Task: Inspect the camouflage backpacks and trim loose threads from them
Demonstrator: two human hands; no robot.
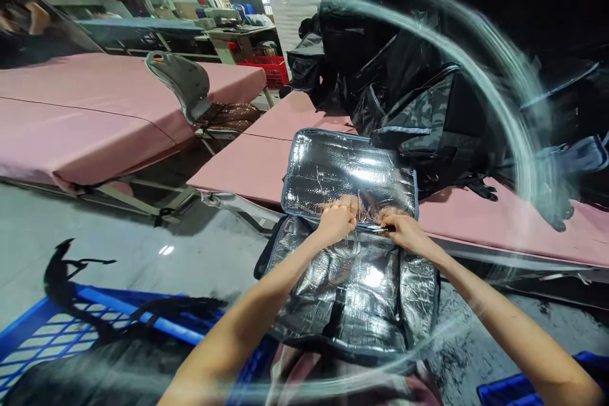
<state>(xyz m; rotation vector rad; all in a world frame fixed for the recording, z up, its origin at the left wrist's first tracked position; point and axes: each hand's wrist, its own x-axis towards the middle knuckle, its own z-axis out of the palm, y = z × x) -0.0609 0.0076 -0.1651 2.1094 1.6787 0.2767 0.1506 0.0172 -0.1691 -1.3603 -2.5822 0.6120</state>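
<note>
An insulated bag (333, 266) with silver foil lining lies opened out in front of me, over the near table edge and my lap. Its foil-lined flap (352, 171) is folded back onto the pink table. My left hand (337, 223) is closed on the bag's seam where flap and body meet. Just to the right, my right hand (404, 228) is closed around a small dark-handled tool (384, 228) with a thin metal tip, held at the same seam. The tool's exact kind is hard to make out.
Black and camouflage bags (419, 101) are heaped on the pink table (257, 165) ahead and right. A blue crate (42, 342) with black bags stands at lower left. A grey chair (183, 82) is between tables. Another person (28, 25) is at far left.
</note>
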